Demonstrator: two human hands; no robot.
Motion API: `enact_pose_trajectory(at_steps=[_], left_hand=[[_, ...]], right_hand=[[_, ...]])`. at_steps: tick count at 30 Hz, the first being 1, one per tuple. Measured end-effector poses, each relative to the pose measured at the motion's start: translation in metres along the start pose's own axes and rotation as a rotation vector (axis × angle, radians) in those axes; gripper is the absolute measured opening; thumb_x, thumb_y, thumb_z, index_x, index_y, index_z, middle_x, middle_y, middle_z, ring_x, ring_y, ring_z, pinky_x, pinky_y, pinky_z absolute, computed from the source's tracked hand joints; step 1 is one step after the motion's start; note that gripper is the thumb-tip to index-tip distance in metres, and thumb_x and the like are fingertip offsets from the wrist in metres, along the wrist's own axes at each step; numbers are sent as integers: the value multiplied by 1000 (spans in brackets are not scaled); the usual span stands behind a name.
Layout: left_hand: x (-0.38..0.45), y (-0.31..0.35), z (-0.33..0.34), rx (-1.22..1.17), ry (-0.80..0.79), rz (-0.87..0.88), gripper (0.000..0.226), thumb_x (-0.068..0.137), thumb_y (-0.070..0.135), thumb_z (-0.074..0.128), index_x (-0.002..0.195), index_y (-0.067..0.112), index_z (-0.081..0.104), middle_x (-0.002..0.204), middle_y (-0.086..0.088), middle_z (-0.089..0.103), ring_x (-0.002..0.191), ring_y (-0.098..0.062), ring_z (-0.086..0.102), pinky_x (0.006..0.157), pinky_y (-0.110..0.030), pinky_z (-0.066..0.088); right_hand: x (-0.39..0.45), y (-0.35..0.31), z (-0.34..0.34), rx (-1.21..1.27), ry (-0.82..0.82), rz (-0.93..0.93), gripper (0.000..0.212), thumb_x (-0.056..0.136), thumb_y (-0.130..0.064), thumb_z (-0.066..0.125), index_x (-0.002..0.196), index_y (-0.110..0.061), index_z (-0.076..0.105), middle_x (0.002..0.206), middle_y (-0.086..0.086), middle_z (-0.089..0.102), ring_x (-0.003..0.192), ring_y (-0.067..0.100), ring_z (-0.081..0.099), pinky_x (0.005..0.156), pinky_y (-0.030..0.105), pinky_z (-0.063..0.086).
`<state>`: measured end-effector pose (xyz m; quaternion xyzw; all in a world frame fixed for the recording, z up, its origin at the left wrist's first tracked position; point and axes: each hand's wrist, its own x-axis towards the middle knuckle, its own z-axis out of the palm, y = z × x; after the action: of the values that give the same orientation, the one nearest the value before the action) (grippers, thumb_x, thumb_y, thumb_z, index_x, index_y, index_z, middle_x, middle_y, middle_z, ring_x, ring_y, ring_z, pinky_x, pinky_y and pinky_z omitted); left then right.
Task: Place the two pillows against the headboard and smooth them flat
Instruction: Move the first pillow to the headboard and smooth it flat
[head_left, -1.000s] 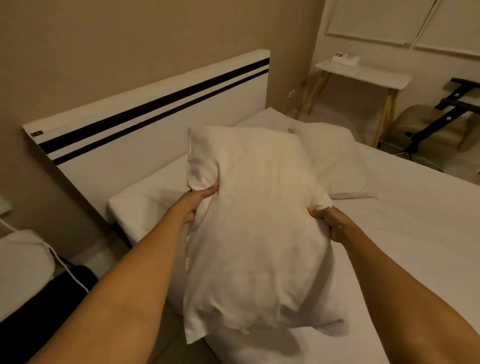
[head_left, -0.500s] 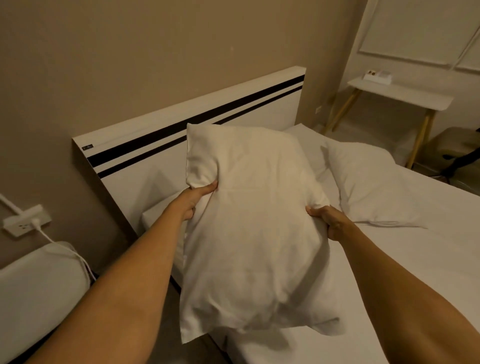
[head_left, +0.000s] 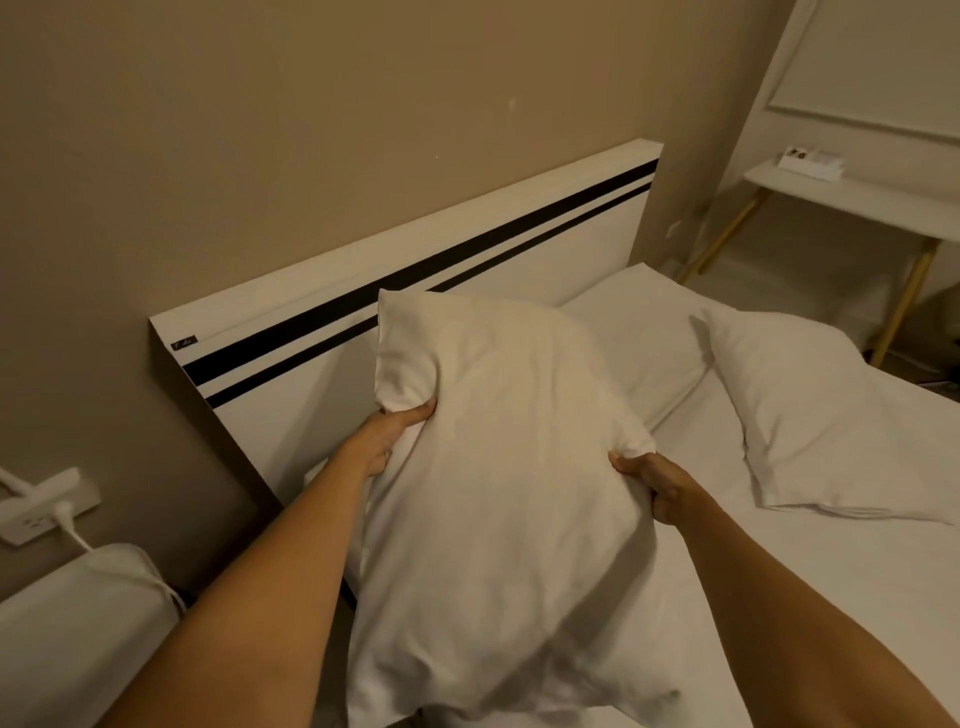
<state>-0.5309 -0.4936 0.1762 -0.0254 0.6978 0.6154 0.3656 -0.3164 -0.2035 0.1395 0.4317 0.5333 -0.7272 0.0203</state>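
I hold a white pillow (head_left: 498, 499) in the air over the near corner of the bed. My left hand (head_left: 387, 436) grips its left edge and my right hand (head_left: 660, 486) grips its right edge. The pillow hangs lengthwise, its top end close to the white headboard (head_left: 415, 260) with two black stripes. A second white pillow (head_left: 810, 415) lies flat on the white sheet (head_left: 831, 597) to the right, a little away from the headboard.
A beige wall rises behind the headboard. A wall socket (head_left: 39, 512) with a white cable sits at the left, above a white cushioned object (head_left: 67, 639). A white side table (head_left: 857, 197) with wooden legs stands at the far right.
The view has shifted closer to the headboard. The held pillow has come nearer to the headboard and lower over the bed; both hands keep their grip.
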Motion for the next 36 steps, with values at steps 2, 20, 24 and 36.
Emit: enact_pose_trajectory(at_steps=[2, 20, 24, 36], left_hand=[[17, 7, -9, 11, -14, -11, 88, 74, 45, 78, 148, 16, 40, 140, -8, 56, 130, -29, 51, 115, -47, 35], [231, 71, -44, 419, -286, -21, 83, 72, 44, 81, 142, 14, 48, 137, -9, 59, 124, -29, 56, 108, -45, 44], [271, 84, -43, 507, -359, -46, 86, 74, 39, 81, 146, 13, 42, 140, -9, 56, 127, -30, 53, 110, -47, 41], [391, 106, -3, 677, -353, 58, 87, 75, 39, 80, 148, 16, 38, 141, -8, 53, 126, -28, 51, 110, -43, 41]], right_hand=[[9, -3, 12, 13, 12, 7, 14, 86, -10, 68, 99, -13, 63, 80, 6, 77, 81, 24, 70, 64, 34, 53], [107, 23, 120, 331, 352, 168, 46, 86, -11, 68, 129, -5, 52, 110, 15, 65, 99, 35, 60, 93, 46, 46], [128, 30, 138, 417, 403, 194, 48, 86, -9, 68, 132, -3, 52, 120, 18, 64, 115, 39, 58, 103, 50, 44], [244, 43, 160, 603, 447, 157, 43, 89, -3, 63, 131, -2, 55, 124, 15, 64, 118, 33, 58, 103, 44, 45]])
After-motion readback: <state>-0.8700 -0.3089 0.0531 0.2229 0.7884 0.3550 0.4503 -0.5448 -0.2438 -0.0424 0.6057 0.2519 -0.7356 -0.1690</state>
